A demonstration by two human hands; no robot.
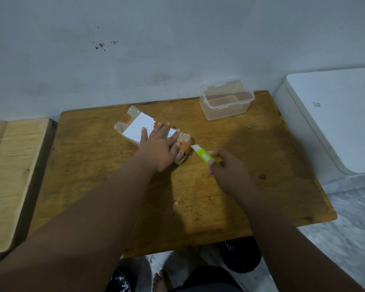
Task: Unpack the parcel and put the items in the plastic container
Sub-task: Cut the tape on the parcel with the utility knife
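A grey wall [177, 39] with some dark spots fills the upper part of the view. Below it stands a brown wooden table [240, 186], and the person sits in front of it. On the right of the table there is a big white box-like unit [335, 112], and on the left a pale wooden board [11, 175].

The parcel [133, 125] lies on the table, left of the middle, placed diagonally. It is wrapped in brownish clear plastic and carries a white label [138, 127] and orange tape patches [184, 146].

The plastic container [223, 112] is transparent and open, with a divider inside. It stands at the far right part of the table near the wall, well apart from the parcel.

The left hand [158, 148] rests flat on the parcel with straight, spread fingers and presses it down. The right hand [228, 167] has its fingers curled around a green and white cutter [202, 154]. The white tip of the cutter is at the near right end of the parcel, just beside one orange patch.
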